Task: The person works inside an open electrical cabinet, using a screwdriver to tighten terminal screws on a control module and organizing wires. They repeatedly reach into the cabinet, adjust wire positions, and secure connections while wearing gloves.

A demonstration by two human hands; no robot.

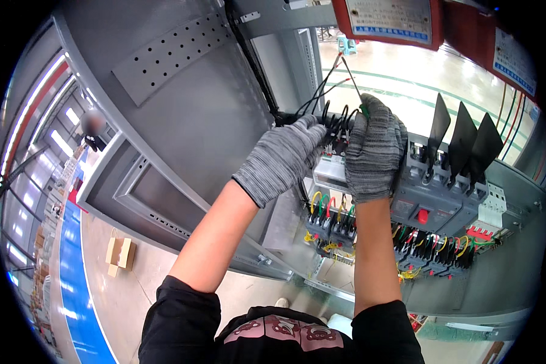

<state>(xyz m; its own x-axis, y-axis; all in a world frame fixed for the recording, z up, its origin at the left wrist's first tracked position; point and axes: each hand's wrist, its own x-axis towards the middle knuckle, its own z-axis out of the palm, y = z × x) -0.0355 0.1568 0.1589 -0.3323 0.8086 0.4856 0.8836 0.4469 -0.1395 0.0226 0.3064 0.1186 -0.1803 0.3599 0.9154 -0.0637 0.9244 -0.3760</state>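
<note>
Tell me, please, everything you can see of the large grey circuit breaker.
The large grey circuit breaker is a boxy, plastic-looking block with a red button on its face. Three thin black plates stand up from its far end, beside shiny metal terminals. It sits just right of the right hand, with a white device at its right and smaller breakers below. Whether the hand touches it is unclear.

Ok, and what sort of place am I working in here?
Most likely an electrical workshop or factory hall, judging by the grey metal cabinet, the large breaker mounted in it and the long blue floor lane.
</note>
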